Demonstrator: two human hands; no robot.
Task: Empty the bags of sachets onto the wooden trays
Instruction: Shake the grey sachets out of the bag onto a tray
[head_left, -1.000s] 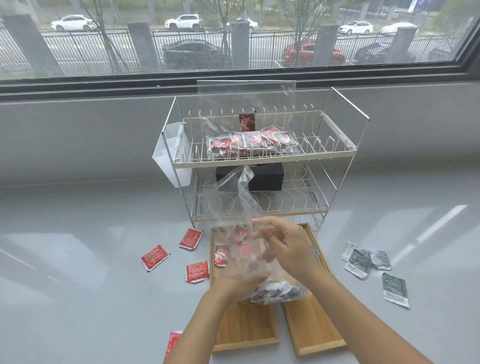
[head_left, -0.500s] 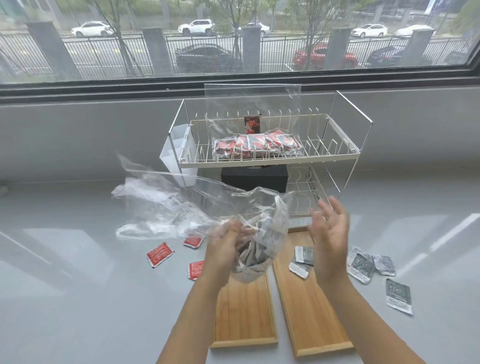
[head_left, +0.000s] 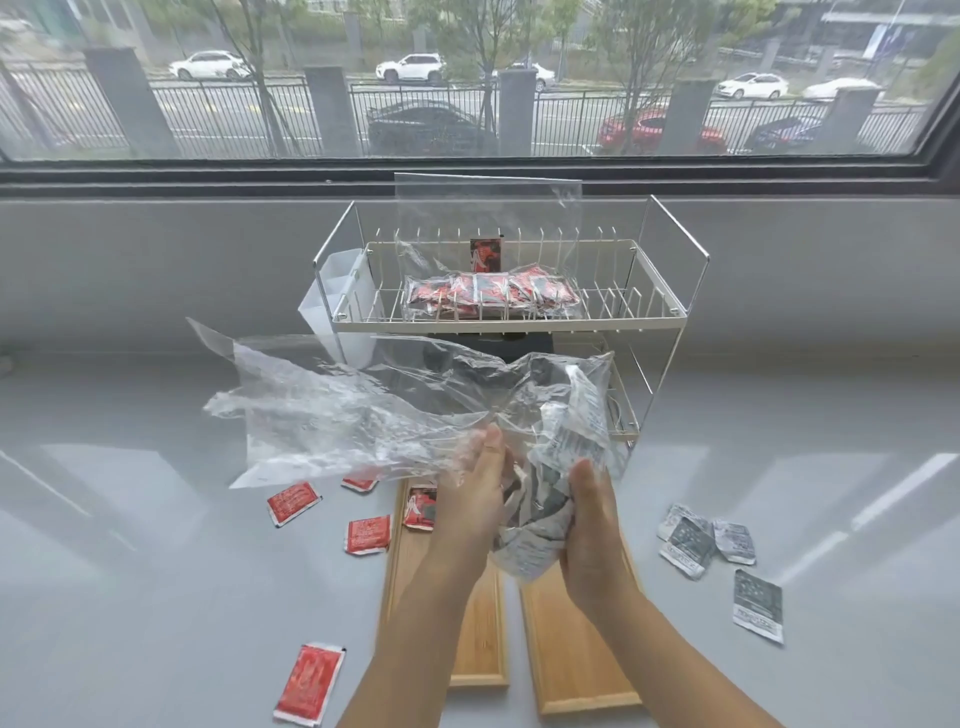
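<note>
Two hands, left hand (head_left: 475, 512) and right hand (head_left: 592, 535), clasp a clear bag (head_left: 395, 410) of grey sachets (head_left: 540, 525) from either side, fingers curled round it above two wooden trays (head_left: 571, 670) on the bench (head_left: 156, 597), likely so sachets drop there. Another full bag (head_left: 491, 296) waits on the rack (head_left: 654, 306).

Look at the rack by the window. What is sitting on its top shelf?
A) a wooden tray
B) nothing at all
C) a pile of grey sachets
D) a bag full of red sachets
D: a clear bag of red sachets lies on the top shelf of the white wire rack; the grey sachets are down on the counter and the wooden trays lie below the hands.
</note>
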